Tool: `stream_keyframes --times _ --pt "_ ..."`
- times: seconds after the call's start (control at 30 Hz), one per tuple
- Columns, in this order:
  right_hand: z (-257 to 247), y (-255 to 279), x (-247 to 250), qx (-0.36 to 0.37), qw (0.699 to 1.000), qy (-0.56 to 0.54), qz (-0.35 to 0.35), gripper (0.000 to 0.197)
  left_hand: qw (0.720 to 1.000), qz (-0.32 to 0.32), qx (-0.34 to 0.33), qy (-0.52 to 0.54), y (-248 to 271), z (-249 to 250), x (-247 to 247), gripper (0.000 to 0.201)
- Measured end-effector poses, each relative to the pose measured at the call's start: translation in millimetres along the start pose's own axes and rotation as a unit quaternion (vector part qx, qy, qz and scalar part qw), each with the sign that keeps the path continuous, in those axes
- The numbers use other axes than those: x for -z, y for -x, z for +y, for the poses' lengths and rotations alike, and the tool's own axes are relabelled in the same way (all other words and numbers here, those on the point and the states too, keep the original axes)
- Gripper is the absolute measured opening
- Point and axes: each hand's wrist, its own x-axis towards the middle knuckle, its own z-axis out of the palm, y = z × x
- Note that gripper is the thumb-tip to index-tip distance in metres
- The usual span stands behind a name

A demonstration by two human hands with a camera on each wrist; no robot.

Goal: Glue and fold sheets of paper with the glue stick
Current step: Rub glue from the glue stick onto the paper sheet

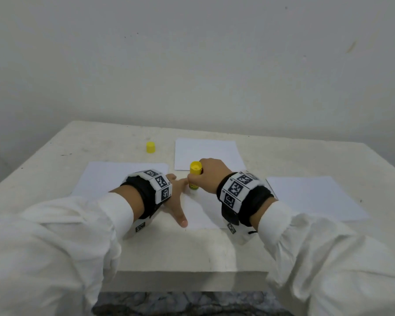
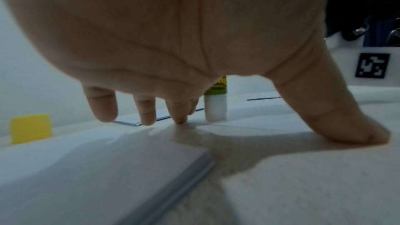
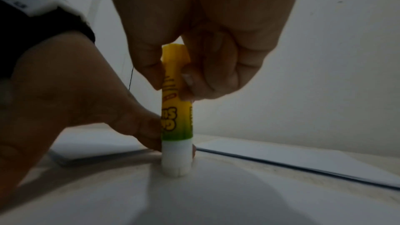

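Observation:
The yellow-green glue stick (image 1: 195, 176) stands upright and uncapped, its white end (image 3: 176, 158) down on the centre sheet of paper (image 1: 203, 213). My right hand (image 1: 204, 175) pinches its upper half between thumb and fingers (image 3: 207, 81). My left hand (image 1: 176, 198) lies spread on the same sheet just left of the stick. Its fingers (image 2: 147, 114) and thumb (image 2: 357, 126) are straight and press down. One left fingertip (image 3: 149, 136) touches the stick's side. The yellow cap (image 1: 150, 147) stands alone at the back left.
A stack of white sheets (image 1: 114, 179) lies on the left under my left wrist. One sheet (image 1: 208, 151) lies behind the stick and another (image 1: 312, 197) on the right. The table's front edge (image 1: 180, 273) is close to my arms. A wall rises behind the table.

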Motion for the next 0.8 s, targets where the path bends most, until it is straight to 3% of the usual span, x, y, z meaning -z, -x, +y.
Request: stream_keyframes --times 0.27,0.37,0.57,0.8 --pt "2 44 -1 0.06 0.996 -0.024 -0.054 0.027 1.0 0.001 -0.016 -0.025 3 5 2 0.112" --pt "9 57 1 0.06 0.997 -0.009 -0.057 0.028 0.999 0.004 -0.019 -0.038 7 10 4 0.118" --pt "50 80 21 0.016 0.999 -0.019 -0.028 0.028 0.999 -0.015 0.005 -0.032 0 7 4 0.128" --pt "110 101 45 -0.052 0.999 -0.017 -0.002 0.03 0.998 -0.019 0.007 -0.064 0 14 9 0.125"
